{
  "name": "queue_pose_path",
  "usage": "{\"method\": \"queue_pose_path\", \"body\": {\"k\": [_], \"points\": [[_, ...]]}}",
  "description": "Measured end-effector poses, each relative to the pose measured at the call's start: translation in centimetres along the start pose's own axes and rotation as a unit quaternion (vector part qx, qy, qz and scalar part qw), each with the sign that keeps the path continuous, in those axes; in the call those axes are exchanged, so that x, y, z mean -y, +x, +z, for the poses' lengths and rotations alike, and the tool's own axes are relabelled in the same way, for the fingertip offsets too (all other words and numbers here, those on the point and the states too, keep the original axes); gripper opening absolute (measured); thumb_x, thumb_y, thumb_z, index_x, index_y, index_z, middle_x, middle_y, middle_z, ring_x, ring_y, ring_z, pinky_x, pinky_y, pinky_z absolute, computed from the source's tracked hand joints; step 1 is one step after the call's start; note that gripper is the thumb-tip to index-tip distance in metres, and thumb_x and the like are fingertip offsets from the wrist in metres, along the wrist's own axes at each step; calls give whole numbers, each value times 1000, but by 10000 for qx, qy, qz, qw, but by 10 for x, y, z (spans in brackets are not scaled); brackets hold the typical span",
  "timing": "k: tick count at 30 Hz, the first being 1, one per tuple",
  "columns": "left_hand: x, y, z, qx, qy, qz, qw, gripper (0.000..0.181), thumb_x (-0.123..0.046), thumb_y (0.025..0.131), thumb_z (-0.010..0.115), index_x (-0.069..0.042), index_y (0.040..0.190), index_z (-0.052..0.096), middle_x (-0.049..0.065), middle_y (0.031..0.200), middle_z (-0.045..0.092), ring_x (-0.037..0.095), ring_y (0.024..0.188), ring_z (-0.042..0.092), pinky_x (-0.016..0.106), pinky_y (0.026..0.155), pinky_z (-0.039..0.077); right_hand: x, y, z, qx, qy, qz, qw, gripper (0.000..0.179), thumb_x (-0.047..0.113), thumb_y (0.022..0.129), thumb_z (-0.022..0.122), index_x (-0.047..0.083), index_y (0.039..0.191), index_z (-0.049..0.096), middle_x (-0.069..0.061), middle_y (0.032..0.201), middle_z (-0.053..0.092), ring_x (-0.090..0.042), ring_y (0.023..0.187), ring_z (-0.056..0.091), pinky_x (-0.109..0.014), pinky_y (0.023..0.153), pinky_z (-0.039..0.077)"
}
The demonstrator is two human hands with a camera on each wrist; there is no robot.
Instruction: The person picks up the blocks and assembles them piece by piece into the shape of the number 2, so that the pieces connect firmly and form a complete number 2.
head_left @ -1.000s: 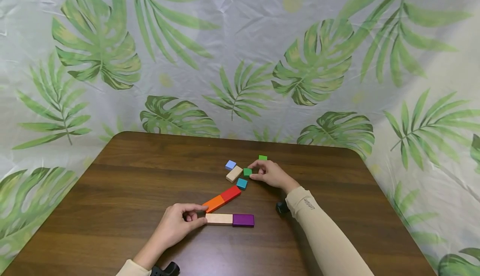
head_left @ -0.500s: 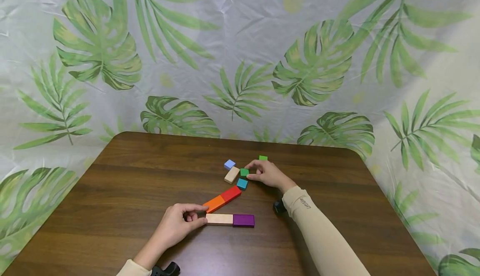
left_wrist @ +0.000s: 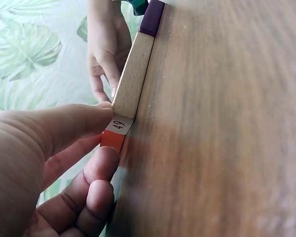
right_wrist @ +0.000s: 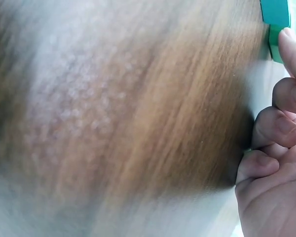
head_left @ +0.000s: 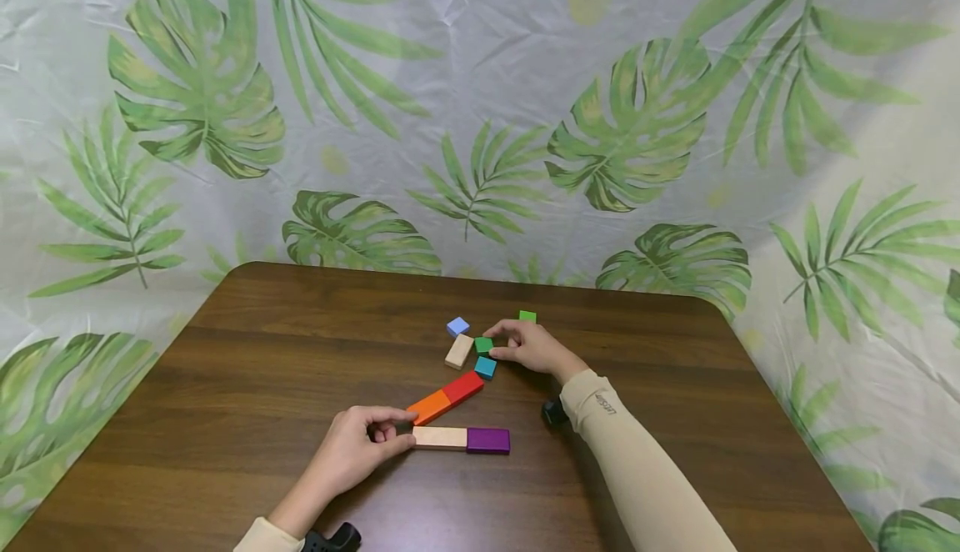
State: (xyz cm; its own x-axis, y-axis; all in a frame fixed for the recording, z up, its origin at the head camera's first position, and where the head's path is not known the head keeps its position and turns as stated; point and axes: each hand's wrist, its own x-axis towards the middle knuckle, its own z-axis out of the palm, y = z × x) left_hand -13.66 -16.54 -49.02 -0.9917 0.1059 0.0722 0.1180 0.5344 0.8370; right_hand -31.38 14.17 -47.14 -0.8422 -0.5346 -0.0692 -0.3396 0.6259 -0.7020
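Note:
My right hand [head_left: 534,347] pinches a small dark green block [head_left: 483,346] between thumb and index finger, low over the table. That block sits right beside a natural wood block [head_left: 459,352] and just behind a teal block [head_left: 485,368]. My left hand [head_left: 356,445] has its thumb at the left end of another natural wood block [head_left: 440,439], marked 49 on its end face in the left wrist view. Its index fingertip is at the end of an orange block [head_left: 429,407]. A purple block [head_left: 488,441] continues the wood one; a red block [head_left: 462,386] continues the orange.
A light blue block [head_left: 457,327] lies behind the slanted wood block. Partly hidden behind my right hand is a bright green block [head_left: 528,317]. The brown wooden table [head_left: 300,327] ends at a leaf-patterned cloth [head_left: 495,77].
My right hand has slid the dark green block a little to the left. The slanted wood block and light blue block have shifted left too, the wood one turning slightly. My left hand stays put.

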Motion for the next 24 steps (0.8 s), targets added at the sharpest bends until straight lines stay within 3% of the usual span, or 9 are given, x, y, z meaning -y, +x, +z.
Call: {"method": "queue_pose_path", "body": {"k": [24], "points": [[0, 1, 0, 77, -44, -70, 9999, 24, -23, 84, 93, -21, 107, 86, -8, 71, 63, 2, 64, 50, 19, 60, 40, -3, -1, 0, 165, 140, -1, 9998, 37, 20, 104, 73, 10, 139, 69, 5, 65, 38, -11, 58, 36, -25, 61, 34]]}}
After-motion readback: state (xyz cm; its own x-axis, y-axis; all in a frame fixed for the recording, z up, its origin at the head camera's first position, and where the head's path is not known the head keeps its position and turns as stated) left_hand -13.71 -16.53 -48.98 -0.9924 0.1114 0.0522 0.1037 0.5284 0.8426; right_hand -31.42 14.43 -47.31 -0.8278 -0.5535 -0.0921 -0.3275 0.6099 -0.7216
